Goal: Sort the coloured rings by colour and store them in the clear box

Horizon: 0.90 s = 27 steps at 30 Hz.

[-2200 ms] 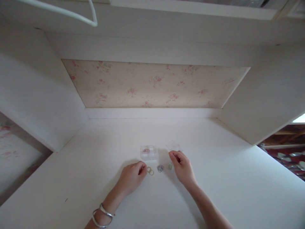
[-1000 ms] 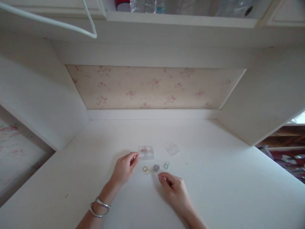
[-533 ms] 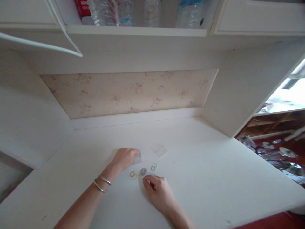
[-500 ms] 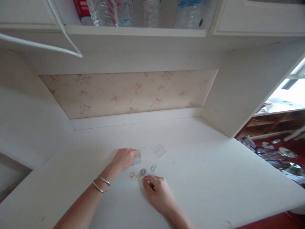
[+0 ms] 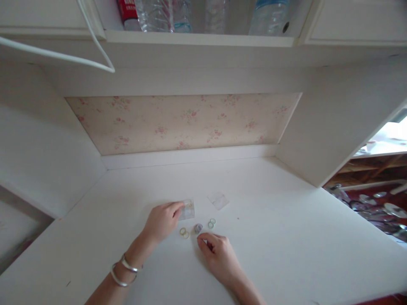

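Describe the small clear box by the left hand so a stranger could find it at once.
Start at the white desk under the floral back panel. Near its front middle, the left hand touches a small clear box. Unlike the flat clear lid to its right and the little rings in front, it stands raised and boxy.

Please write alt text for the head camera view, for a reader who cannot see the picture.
On a white desk, the left hand touches a small clear box, and the right hand rests just in front of small rings in yellow, grey and green. A clear lid lies apart behind them; bottles stand on a shelf above.
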### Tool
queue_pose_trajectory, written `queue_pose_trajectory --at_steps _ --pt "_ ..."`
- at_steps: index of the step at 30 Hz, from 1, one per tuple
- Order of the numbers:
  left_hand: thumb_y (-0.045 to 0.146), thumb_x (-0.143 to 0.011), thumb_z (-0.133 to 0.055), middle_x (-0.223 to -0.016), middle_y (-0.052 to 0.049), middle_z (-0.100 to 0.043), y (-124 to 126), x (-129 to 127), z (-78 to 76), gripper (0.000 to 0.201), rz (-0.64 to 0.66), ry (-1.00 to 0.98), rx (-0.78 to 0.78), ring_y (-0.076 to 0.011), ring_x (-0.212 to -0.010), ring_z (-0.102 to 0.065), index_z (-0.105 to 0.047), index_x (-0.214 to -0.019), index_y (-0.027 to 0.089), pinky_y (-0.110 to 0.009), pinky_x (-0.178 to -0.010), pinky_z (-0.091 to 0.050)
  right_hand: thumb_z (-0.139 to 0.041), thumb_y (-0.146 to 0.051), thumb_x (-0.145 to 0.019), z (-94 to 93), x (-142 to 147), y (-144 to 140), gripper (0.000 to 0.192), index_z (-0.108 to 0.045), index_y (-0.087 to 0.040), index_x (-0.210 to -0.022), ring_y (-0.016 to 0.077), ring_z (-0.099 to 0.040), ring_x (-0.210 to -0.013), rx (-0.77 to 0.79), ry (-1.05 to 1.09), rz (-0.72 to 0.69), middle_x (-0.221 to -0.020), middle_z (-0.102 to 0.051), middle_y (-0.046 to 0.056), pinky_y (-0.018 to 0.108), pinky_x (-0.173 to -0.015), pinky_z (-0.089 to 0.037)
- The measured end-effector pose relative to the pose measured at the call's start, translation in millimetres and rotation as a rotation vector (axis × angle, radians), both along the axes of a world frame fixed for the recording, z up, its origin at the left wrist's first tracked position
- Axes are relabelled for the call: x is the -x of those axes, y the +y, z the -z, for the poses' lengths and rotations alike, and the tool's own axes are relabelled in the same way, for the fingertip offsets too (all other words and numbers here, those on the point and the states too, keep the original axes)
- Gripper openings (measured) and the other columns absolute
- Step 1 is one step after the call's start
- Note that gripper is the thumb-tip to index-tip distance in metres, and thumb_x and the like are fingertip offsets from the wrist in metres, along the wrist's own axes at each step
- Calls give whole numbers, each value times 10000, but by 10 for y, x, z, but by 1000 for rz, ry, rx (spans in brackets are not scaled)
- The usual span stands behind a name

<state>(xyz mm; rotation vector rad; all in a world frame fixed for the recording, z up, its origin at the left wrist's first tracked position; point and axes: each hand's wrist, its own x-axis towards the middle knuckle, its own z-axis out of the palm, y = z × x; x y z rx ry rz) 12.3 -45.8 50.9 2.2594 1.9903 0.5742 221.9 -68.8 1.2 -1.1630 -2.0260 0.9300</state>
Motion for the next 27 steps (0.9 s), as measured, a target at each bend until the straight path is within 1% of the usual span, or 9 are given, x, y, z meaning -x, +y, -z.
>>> queue_pose_trajectory --at_steps 2,5,8,11,14,18,20,25,27 --pt "260 -899 -402 -1026 3 -698 -200 13 51 287 21 -56 13 -171 -919 -648 -641 -1055 284 -265 -832 -462 -420 -308 -877 -2 7 -15 281 -678 -235 -793 115 -508 -527 -17 -27 -10 -639 -622 -6 208 -509 -311" --pt "299 -907 -403 -1037 26 -694 -422 34 177 279 56 -124 89 -162 -926 -648 -638 -1058 300 -254 -836 -472 -437 -298 -870 4 38 -42 261 -686 -257 -803 121 -555 -560 -58 -77 -11 -676 -654 -8 213 -542 -331" --pt "314 -909 -408 -1050 33 -690 -502 37 310 271 60 -168 159 -158 -946 -642 -641 -1047 307 -247 -844 -471 -446 -289 -867 7 96 -60 253 -693 -277 -813 128 -585 -582 -57 -144 20 -688 -673 -10 215 -553 -336" --pt "320 -905 -417 -1065 23 -684 -498 4 385 263 82 -151 194 -171 -954 -638 -629 -1060 301 -265 -836 -473 -457 -298 -866 -20 186 -55 237 -690 -297 -910 129 -601 -601 -45 -224 17 -737 -692 -6 212 -559 -344" --pt "315 -908 -410 -1032 19 -690 -493 -18 397 248 85 -117 199 -179 -925 -646 -616 -1045 298 -279 -799 -478 -449 -298 -873 -82 299 -26 245 -669 -310 -980 137 -632 -682 -72 -343 -25 -817 -702 -7 210 -580 -350" --pt "332 -889 -448 -1027 4 -688 -525 57 398 286 20 -116 199 -182 -881 -657 -540 -1157 291 -275 -751 -485 -381 -286 -905 -172 443 20 279 -660 -285 -908 147 -646 -729 -122 -522 -21 -845 -702 -9 214 -571 -343" --pt "331 -881 -464 -1013 0 -692 -546 117 407 322 -3 -131 210 -180 -867 -660 -510 -1197 286 -267 -736 -485 -386 -298 -904 -201 499 30 266 -651 -281 -906 156 -646 -726 -150 -574 -31 -845 -701 -6 218 -563 -345" --pt "302 -889 -443 -1018 11 -691 -571 172 422 297 -8 -153 225 -175 -879 -658 -521 -1176 299 -258 -747 -482 -384 -276 -897 -213 596 44 281 -654 -245 -823 186 -649 -727 -193 -675 -75 -808 -700 27 239 -578 -368" --pt "299 -893 -432 -1039 17 -686 -573 156 415 285 1 -150 219 -175 -890 -655 -529 -1161 307 -264 -753 -483 -379 -253 -892 -212 624 55 281 -654 -235 -836 192 -648 -728 -198 -694 -76 -807 -700 38 245 -580 -370"
